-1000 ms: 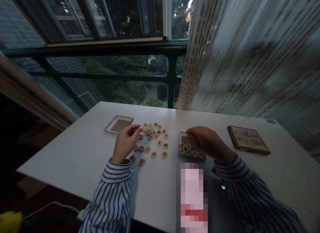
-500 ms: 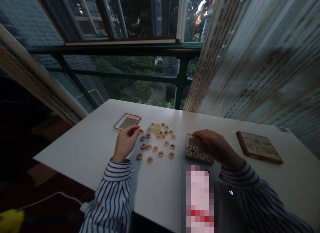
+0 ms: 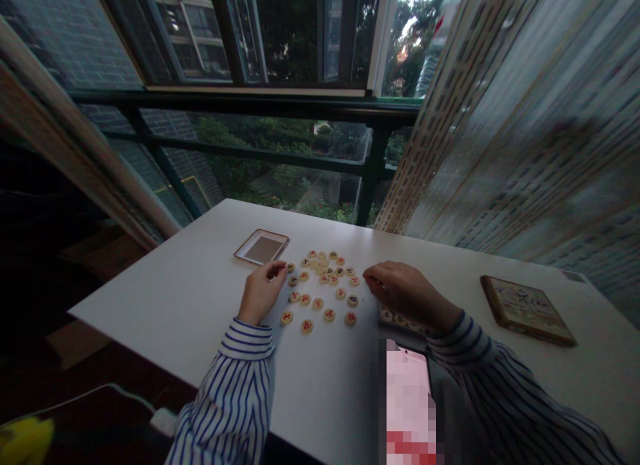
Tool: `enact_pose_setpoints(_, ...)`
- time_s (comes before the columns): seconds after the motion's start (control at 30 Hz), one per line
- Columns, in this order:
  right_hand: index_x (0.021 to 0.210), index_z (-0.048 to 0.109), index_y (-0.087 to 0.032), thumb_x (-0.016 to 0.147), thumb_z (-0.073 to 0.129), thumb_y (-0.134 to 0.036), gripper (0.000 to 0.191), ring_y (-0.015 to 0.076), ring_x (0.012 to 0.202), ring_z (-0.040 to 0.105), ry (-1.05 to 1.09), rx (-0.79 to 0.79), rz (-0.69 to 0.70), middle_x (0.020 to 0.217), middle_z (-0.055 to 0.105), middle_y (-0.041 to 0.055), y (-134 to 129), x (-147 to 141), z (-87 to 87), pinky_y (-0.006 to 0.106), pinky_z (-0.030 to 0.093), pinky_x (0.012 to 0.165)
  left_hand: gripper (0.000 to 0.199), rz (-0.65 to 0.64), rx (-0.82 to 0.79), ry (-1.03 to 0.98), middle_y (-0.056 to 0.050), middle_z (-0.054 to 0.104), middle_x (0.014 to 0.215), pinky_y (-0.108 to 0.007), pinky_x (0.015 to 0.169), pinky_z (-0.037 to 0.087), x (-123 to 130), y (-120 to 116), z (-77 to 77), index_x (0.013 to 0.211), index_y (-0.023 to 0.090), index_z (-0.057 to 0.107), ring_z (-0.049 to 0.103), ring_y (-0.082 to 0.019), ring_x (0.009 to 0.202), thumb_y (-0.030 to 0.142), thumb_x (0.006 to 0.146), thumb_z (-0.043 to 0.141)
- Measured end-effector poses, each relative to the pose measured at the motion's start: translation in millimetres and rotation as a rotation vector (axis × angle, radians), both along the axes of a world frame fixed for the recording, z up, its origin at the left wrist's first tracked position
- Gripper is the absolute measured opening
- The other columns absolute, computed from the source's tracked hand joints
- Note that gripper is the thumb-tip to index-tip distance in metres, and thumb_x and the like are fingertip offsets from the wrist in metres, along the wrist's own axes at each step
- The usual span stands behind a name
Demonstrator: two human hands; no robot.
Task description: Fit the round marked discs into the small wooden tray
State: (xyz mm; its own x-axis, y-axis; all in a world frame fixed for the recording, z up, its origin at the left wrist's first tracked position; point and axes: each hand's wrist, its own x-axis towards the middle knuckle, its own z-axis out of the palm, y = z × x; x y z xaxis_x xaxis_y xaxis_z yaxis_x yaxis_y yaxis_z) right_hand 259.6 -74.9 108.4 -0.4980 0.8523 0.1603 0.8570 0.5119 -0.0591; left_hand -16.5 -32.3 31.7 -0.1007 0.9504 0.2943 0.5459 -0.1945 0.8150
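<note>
Worktop (image 3: 150, 292) is showing plain white. Round pieces (image 3: 318, 304) mid-worktop are showing pale cream, some bearing red characters, some black. Open tray (image 3: 267, 249) near the far-left corner is showing white and grey-brown inside, brown rim. Flat box (image 3: 529, 310) toward the right edge is showing tan-brown, dark characters. Sleeves (image 3: 235, 378) are showing white with blue stripes. Phone screen (image 3: 410, 392) by the near edge is showing pink, red band across.
</note>
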Motion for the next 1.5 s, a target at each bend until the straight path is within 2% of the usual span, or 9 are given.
enact_pose_setpoints(0.23, 0.092, 0.062, -0.018, 0.087, 0.037, -0.023, 0.026, 0.0140, 0.081, 0.057, 0.016, -0.078, 0.059, 0.087, 0.065, 0.0063, 20.5, -32.9, -3.5, 0.022, 0.037, 0.071, 0.029, -0.034, 0.018, 0.105, -0.006, 0.067, 0.089, -0.032, 0.077, 0.047, -4.0, 2.5, -22.2, 0.092, 0.017, 0.063, 0.059, -0.017, 0.080, 0.037, 0.075, 0.052)
enact_pose_setpoints(0.4, 0.091, 0.061, -0.018, 0.085, 0.040, -0.023, 0.023, 0.0138, 0.083, 0.057, -0.006, -0.133, 0.095, 0.089, 0.065, 0.0058, 39.0, -52.9, -14.0, 0.021, 0.037, 0.070, 0.033, -0.078, -0.016, 0.114, -0.007, 0.065, 0.098, -0.033, 0.080, 0.046, -5.4, 3.9, -37.1, 0.099, 0.017, 0.063, 0.058, -0.018, 0.087, 0.037, 0.073, 0.055)
enact_pose_setpoints(0.57, 0.093, 0.062, -0.020, 0.085, 0.039, -0.024, 0.025, 0.0156, 0.086, 0.058, -0.050, -0.176, 0.113, 0.092, 0.066, 0.0059, 52.0, -70.6, -25.6, 0.022, 0.038, 0.069, 0.032, -0.105, 0.006, 0.116, -0.009, 0.065, 0.100, -0.034, 0.083, 0.045, -5.8, 6.6, -45.2, 0.099, 0.016, 0.063, 0.058, -0.019, 0.092, 0.034, 0.073, 0.057)
enact_pose_setpoints(0.9, 0.092, 0.063, -0.018, 0.087, 0.035, -0.022, 0.028, 0.0164, 0.088, 0.058, -0.089, -0.228, 0.116, 0.097, 0.065, 0.0078, 58.1, -89.0, -36.0, 0.024, 0.039, 0.071, 0.032, -0.114, -0.030, 0.191, -0.007, 0.065, 0.102, -0.034, 0.088, 0.044, -5.8, 7.2, -44.9, 0.102, 0.018, 0.062, 0.058, -0.020, 0.095, 0.030, 0.074, 0.056)
enact_pose_setpoints(1.5, 0.094, 0.061, -0.019, 0.086, 0.034, -0.022, 0.029, 0.0167, 0.086, 0.058, -0.098, -0.201, 0.130, 0.097, 0.064, 0.0072, 57.9, -87.2, -37.1, 0.025, 0.039, 0.070, 0.030, -0.125, 0.005, 0.231, -0.007, 0.066, 0.098, -0.033, 0.086, 0.045, -6.1, 10.7, -47.5, 0.101, 0.019, 0.063, 0.059, -0.019, 0.093, 0.028, 0.074, 0.056)
